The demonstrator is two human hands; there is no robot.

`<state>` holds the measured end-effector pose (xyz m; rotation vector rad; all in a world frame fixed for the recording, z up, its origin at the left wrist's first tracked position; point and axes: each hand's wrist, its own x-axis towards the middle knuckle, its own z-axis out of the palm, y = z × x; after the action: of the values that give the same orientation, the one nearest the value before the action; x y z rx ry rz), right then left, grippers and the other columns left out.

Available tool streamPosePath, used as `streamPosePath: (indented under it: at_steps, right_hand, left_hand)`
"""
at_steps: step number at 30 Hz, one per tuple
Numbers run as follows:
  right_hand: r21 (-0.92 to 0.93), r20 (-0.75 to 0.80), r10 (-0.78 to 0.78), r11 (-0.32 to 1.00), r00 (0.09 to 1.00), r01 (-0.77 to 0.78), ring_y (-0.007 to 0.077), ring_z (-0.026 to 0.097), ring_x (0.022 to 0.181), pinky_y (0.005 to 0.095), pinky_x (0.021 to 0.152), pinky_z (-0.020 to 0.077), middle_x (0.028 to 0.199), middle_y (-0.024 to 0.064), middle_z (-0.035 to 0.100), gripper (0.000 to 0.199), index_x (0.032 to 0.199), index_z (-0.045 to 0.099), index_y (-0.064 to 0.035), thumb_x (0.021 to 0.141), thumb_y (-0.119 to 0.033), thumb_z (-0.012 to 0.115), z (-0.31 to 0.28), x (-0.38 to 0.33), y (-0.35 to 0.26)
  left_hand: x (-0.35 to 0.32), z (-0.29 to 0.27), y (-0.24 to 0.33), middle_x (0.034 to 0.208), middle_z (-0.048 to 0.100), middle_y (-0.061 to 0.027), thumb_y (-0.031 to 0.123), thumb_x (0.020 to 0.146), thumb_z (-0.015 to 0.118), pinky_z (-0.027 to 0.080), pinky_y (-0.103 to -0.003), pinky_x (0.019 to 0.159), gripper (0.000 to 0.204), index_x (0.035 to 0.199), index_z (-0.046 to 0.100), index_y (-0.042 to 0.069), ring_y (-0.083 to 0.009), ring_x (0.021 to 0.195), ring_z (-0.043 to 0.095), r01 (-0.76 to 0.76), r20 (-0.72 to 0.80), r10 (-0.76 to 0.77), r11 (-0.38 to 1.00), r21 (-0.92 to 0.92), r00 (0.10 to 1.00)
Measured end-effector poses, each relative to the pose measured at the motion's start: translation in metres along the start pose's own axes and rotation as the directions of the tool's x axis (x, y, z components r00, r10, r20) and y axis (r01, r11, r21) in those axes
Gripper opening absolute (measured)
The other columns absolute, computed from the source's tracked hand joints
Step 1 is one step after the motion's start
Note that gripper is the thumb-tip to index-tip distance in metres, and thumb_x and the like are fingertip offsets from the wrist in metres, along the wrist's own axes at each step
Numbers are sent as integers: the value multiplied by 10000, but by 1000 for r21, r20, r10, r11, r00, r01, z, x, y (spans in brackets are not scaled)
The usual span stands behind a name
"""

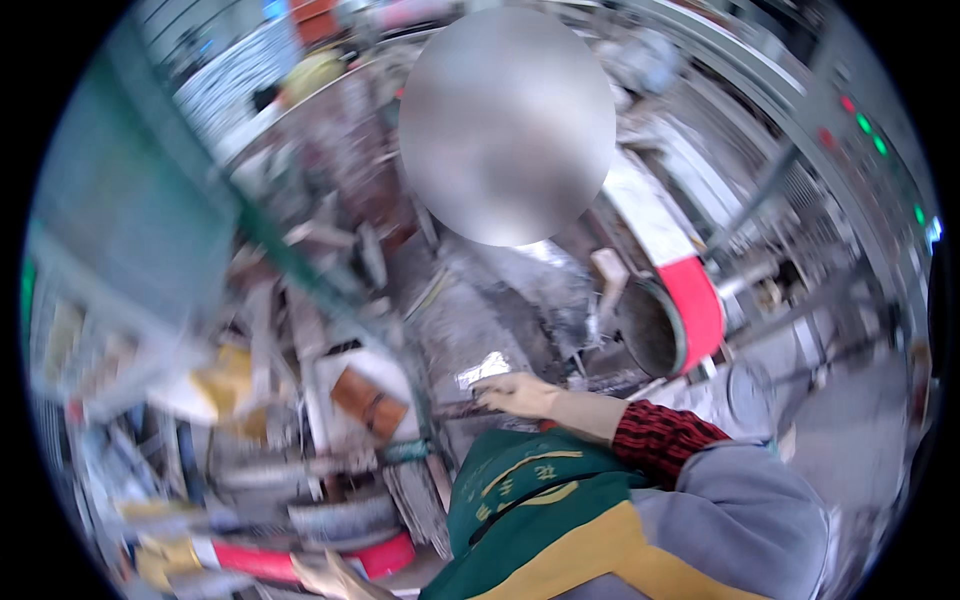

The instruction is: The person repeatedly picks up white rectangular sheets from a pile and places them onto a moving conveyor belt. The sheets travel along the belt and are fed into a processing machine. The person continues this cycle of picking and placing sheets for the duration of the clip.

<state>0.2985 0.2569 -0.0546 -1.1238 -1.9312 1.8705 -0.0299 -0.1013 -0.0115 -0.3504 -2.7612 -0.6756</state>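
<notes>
My right hand [515, 393], in a pale glove below a red-and-black checked cuff, reaches left across my body. Its fingers are loosely extended at the near edge of a grey, shiny metal-like surface [465, 325], with nothing visible in them. At the lower edge, my left hand [335, 578] is blurred and partly cut off. It is next to a red-and-white band [250, 560]; whether it touches or grips the band is unclear. Between the two hands, farther off, a brown block [368, 402] rests on a pale surface.
A curved red-and-white guard [690, 305] stands on the right around a dark opening. Beyond it is a grey panel with red and green lights [865, 122]. A large green machine part [140, 190] fills the left. A round grey blur [508, 125] hides the far middle.
</notes>
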Motion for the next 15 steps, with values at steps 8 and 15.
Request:
streamPosePath:
  at_steps: [8, 15]
  right_hand:
    - [388, 223, 28, 914, 974, -115, 155, 641, 1017, 303, 817, 539, 1206, 100, 659, 527, 1428, 481, -104, 960, -322, 587, -12, -31, -50]
    - [513, -511, -40, 787, 858, 342, 109, 568, 1111, 287, 955, 474, 1235, 49, 620, 542, 1418, 467, -24, 904, -62, 633, -108, -98, -35]
  left_hand:
    - [-74, 65, 236, 1523, 366, -187, -29, 808, 688, 259, -390, 1166, 648, 1410, 449, -7, -289, 1401, 350, 349, 473, 452, 332, -876, 757]
    - [-190, 82, 453, 1506, 402, -175, -24, 920, 556, 227, -371, 1175, 398, 1318, 557, -27, -291, 1441, 297, 138, 281, 911, 250, -958, 302]
